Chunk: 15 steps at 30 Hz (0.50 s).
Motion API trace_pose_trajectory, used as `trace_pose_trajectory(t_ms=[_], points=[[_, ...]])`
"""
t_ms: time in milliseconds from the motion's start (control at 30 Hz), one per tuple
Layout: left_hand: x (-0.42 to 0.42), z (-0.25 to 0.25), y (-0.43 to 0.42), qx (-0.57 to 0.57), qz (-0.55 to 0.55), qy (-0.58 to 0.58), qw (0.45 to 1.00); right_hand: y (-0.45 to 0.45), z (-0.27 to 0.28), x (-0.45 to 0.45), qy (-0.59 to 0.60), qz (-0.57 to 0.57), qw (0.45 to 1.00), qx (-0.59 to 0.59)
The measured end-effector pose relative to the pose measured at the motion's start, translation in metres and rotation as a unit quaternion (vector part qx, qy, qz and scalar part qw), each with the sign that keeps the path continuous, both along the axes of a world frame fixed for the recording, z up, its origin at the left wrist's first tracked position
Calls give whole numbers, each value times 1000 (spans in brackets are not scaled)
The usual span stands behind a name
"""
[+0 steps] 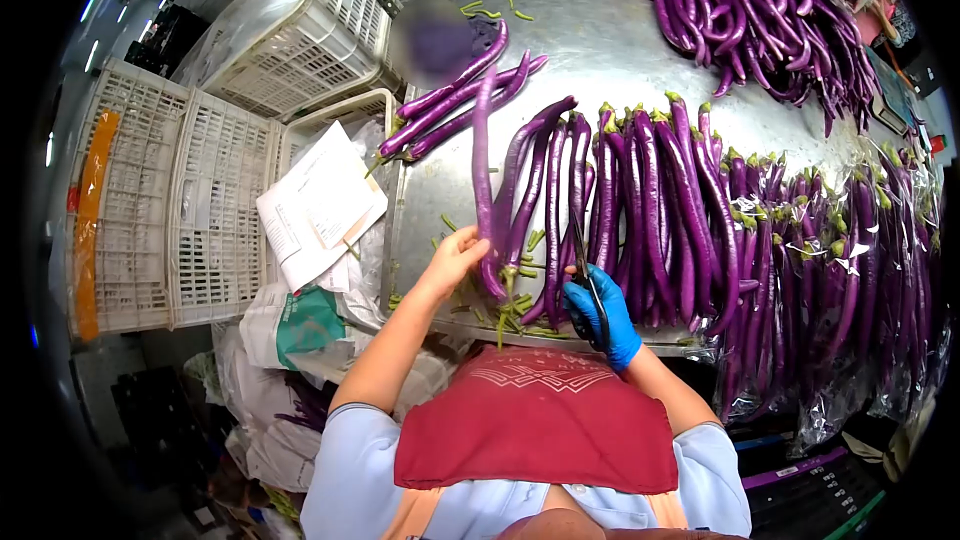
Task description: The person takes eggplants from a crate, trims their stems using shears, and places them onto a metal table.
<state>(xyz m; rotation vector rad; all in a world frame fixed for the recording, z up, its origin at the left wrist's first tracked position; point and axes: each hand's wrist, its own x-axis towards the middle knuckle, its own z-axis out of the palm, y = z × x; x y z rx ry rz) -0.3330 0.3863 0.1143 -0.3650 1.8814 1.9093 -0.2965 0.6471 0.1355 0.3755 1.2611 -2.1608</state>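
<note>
My bare left hand (460,258) has its fingers closed round the lower part of a long purple eggplant (482,155), which stretches up and away over the metal table. On my right hand (606,315) is a blue glove, and it grips black-handled scissors (590,292) with the blades pointing away from me. Between the hands lie a few eggplants (512,180), one with its green stem end toward me. Cut green stem pieces (520,305) are scattered near the table's front edge. Right of the scissors is a row of eggplants (655,210) side by side.
Three eggplants (460,105) lie at the upper left of the table (570,0). A large pile (755,15) is at the far right, with plastic-bagged eggplants (820,270) nearer. White crates (215,200) and papers (320,205) stand on the left.
</note>
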Motion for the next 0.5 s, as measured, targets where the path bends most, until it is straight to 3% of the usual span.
trace_pose_trajectory(t_ms=[267, 433, 500], points=[[-17, 43, -24, 103, 34, 6, 994, 1, 29, -11, 62, 222, 972, 47], [-23, 47, -37, 95, 26, 0, 995, 13, 34, -13, 205, 379, 890, 148], [-26, 48, -37, 96, 23, -8, 995, 14, 26, -6, 199, 407, 877, 160]])
